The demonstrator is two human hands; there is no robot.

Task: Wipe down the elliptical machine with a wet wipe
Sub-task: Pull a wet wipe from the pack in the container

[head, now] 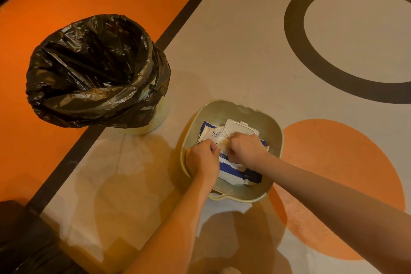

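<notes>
A blue and white wet wipe pack [231, 169] lies inside a pale green basin [277, 138] on the floor, its white flip lid [241, 129] standing up at the far side. My left hand [202, 158] holds the pack down at its left edge, fingers curled on it. My right hand [246, 147] is curled over the pack's opening and pinches a wipe [222, 141] there; the fingertips are hidden. No elliptical machine is in view.
A bin lined with a black bag [95, 69] stands left of the basin on the orange floor strip. A dark object [24, 240] fills the bottom left corner. The floor [244, 51] has a dark ring and an orange circle to the right.
</notes>
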